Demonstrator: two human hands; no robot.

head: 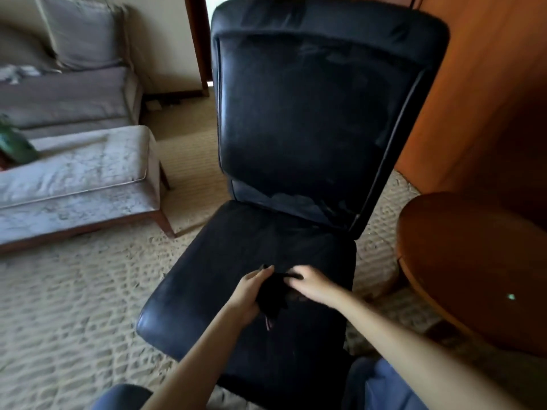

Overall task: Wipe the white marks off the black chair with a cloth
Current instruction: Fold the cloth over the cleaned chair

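Beige patterned carpet [74, 306]; grey sofa [74, 96] and pale bench [83, 173] to the left, round wooden table [473, 261] to the right. Black chair [310, 128] stands in the middle, facing the person, tall back upright, seat [231, 253] running toward the camera. Both hands are low over the middle of the seat with a dark cloth [273, 294] bunched between them. Left hand [247, 294] grips the cloth's near side, fingers and thumb wrapped round it. Right hand [310, 284] has curled fingers on the cloth's far upper edge and looks to be pinching it, though blur softens the detail. The cloth touches or hangs just above the seat; which cannot be told, dark on dark. Faint pale streaks [319, 54] show high on the backrest, and a greyish smear [281, 199] on the low panel behind the seat; these are probably the white marks. Both lie away from the grip, up and beyond the hands, along the chair's long axis. The hands are about equally near, the right slightly further forward. Judgement: the cloth is being readied, and the wipe must travel forward and upward. No container in view.
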